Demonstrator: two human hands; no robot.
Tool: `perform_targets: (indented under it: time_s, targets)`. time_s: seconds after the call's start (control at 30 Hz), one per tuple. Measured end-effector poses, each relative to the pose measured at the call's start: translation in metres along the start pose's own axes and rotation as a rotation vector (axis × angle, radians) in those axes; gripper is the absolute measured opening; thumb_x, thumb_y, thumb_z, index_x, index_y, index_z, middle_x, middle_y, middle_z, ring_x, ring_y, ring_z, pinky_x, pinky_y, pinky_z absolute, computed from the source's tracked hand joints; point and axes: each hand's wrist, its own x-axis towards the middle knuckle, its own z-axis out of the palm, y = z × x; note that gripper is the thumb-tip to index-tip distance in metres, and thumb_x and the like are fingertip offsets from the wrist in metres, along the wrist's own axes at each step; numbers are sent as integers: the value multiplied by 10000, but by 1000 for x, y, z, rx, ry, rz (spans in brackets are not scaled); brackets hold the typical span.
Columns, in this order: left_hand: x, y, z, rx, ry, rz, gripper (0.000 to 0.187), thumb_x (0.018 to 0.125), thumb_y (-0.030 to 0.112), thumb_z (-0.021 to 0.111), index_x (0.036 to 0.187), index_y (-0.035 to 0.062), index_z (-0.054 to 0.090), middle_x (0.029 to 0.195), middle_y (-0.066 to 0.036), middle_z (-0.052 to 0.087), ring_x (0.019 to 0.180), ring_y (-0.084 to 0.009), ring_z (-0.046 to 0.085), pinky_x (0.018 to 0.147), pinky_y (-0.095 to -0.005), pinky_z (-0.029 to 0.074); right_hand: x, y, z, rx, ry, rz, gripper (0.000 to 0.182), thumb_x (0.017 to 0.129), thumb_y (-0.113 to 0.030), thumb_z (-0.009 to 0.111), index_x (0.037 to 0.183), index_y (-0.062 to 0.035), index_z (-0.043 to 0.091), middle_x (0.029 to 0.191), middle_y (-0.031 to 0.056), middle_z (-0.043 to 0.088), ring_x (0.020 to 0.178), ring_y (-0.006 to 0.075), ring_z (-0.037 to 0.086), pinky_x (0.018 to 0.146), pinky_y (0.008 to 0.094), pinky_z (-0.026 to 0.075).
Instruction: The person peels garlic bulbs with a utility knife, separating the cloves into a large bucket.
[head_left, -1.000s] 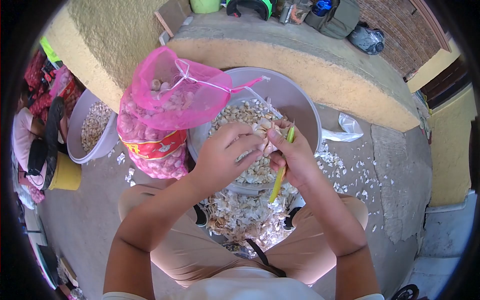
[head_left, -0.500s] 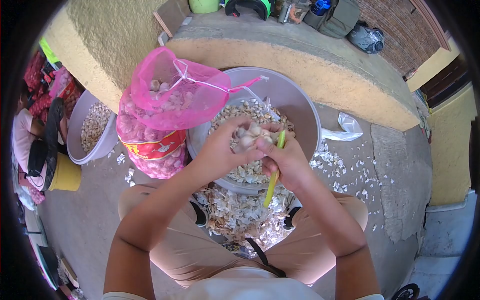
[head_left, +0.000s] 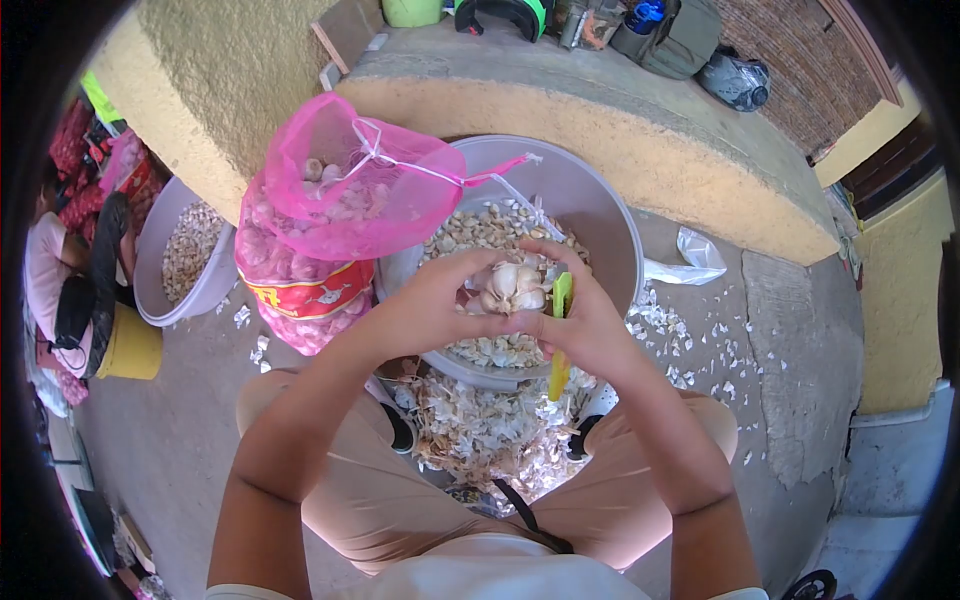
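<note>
Between my two hands is a whitish garlic bulb [head_left: 514, 288], its cloves spread a little. My left hand [head_left: 445, 295] curls round the bulb's left side. My right hand [head_left: 578, 318] touches its right side and also grips a yellow-green knife [head_left: 561, 375], which points down. Both hands are over a large grey tub [head_left: 625, 235] holding loose garlic cloves [head_left: 490, 226]. Left of the tub, a pink mesh bag [head_left: 300, 235] full of garlic bulbs leans against its rim. Peeled skins [head_left: 490, 425] lie in a heap between my feet.
At the far left a person [head_left: 60, 270] sits by a second tub [head_left: 150, 290] of cloves and a yellow bucket [head_left: 132, 345]. A concrete ledge [head_left: 560, 100] curves behind my tub, with bags on it. Skin scraps [head_left: 665, 335] and a silvery wrapper [head_left: 695, 262] lie at the right.
The garlic bulb has turned and shows more between my hands. My right fingers have spread over its top, and the knife has swung more upright and slightly right.
</note>
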Motion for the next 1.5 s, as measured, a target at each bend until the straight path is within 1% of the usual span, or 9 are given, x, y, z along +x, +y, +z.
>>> perform_targets:
  time_s: [0.1,0.23,0.33,0.43,0.53,0.77,0.97,1.07,1.5]
  targets:
    - [1,-13,0,-137,-15,-14,456,747,123,641,1147,18,449,1049,-80,507,965,-147,504,791,-283,431,0,5,-3,-124,29,-120,653,691,-92,677,1240,-65,323,978,111,517,772,155,532,657,260,441]
    - [2,-11,0,-395,-8,-73,388,772,142,620,1114,17,485,981,-67,535,851,-123,531,685,-255,445,0,9,-4,-195,48,-269,690,659,-38,696,1244,-89,333,917,65,525,714,92,542,610,203,447]
    - [6,-20,3,-350,75,29,302,777,161,617,1034,23,540,922,-57,555,771,-111,543,629,-239,442,-1,3,-6,-218,6,-228,685,641,-103,701,1228,-76,350,1127,128,464,972,219,506,826,302,402]
    - [8,-20,6,-261,133,109,207,779,153,613,940,28,580,866,-46,566,718,-104,548,614,-228,436,5,15,-9,-448,27,-453,686,640,-33,695,1233,-71,351,1033,82,505,896,124,526,745,233,440]
    - [7,-15,6,-223,181,43,162,780,141,609,888,23,586,796,-36,572,679,-90,542,602,-222,429,4,15,-7,-371,-41,-418,678,643,-46,696,1227,-56,353,1052,89,500,908,131,528,744,234,444]
    - [11,-19,16,-300,410,1,123,813,128,572,817,5,577,713,-20,568,669,-56,514,583,-209,417,1,6,-2,27,-38,-47,605,655,-162,722,1150,-15,406,898,81,562,793,129,547,699,251,441]
    - [11,-28,22,-886,347,-370,199,874,177,476,996,24,514,864,-33,580,750,-105,561,641,-240,459,3,11,9,6,87,-67,523,688,-160,708,1110,7,448,756,36,569,590,73,525,531,217,435]
    - [9,-13,26,-965,376,-361,276,887,242,440,1061,31,478,933,-66,571,806,-138,569,654,-261,479,4,3,7,-1,115,-23,493,711,-151,690,1113,13,456,747,33,569,561,61,510,492,211,425]
    - [6,-17,10,-479,68,-149,425,785,258,613,1073,-7,447,934,-95,545,791,-146,580,547,-245,518,9,7,-2,137,20,-46,499,747,-112,652,1182,9,438,763,33,577,559,62,507,493,200,427]
